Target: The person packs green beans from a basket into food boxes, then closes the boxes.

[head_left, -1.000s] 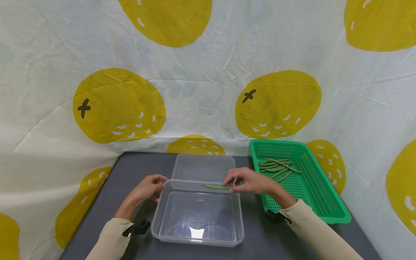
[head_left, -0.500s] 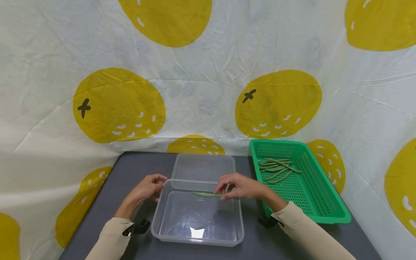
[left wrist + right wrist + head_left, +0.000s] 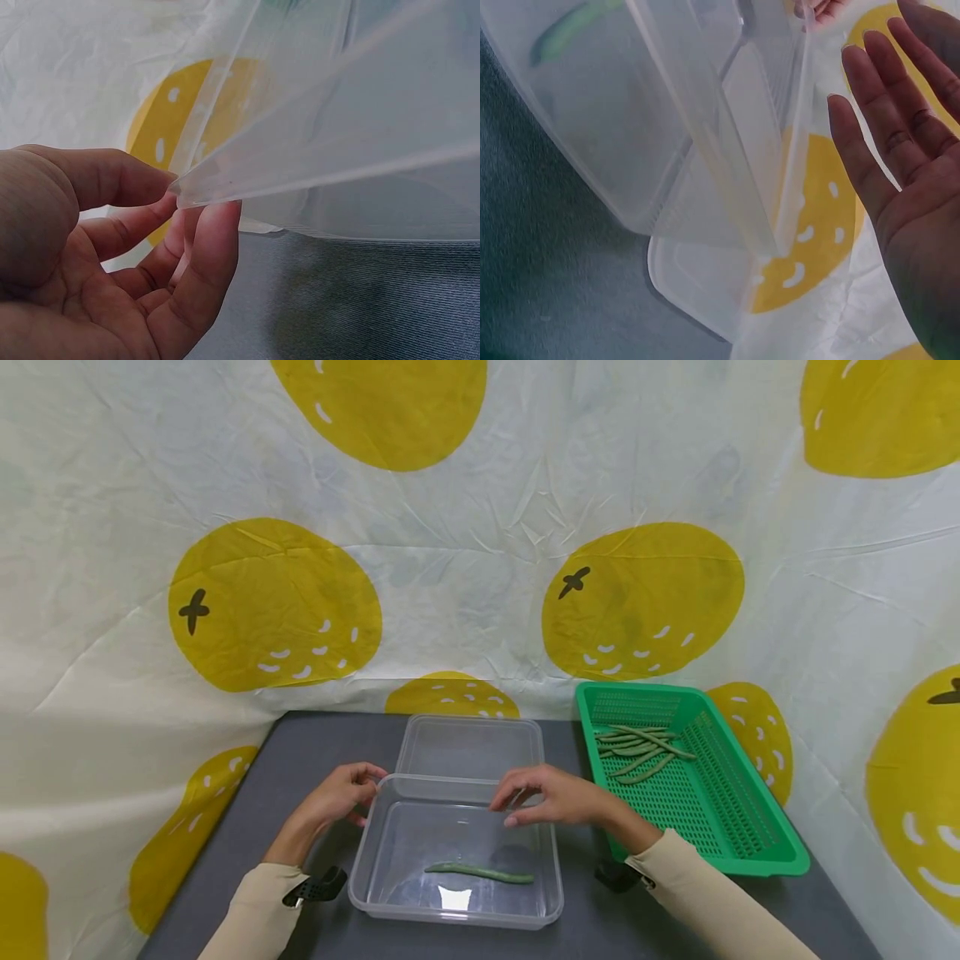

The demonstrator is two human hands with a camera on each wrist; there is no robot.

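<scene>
A green bean [image 3: 480, 872] lies on the floor of the clear plastic container [image 3: 453, 920], toward its near side. My left hand [image 3: 341, 795] is at the container's far left corner. In the left wrist view, the thumb and fingers of that hand [image 3: 142, 247] pinch the corner's rim. Above the far right part of the container hovers my right hand [image 3: 551, 797], holding nothing. Its fingers are extended and apart in the right wrist view, where the bean [image 3: 574, 30] shows blurred through the plastic wall.
To the right stands a green perforated basket [image 3: 750, 827] with several green beans [image 3: 641, 752] in its far left part. A clear lid [image 3: 472, 745] lies behind the container on the dark table [image 3: 322, 739]. A fruit-patterned cloth [image 3: 457, 610] hangs behind.
My right hand moved left over the container with a green bean, then let it go. The bean dropped to the container's floor. My left hand stayed at the corner.
</scene>
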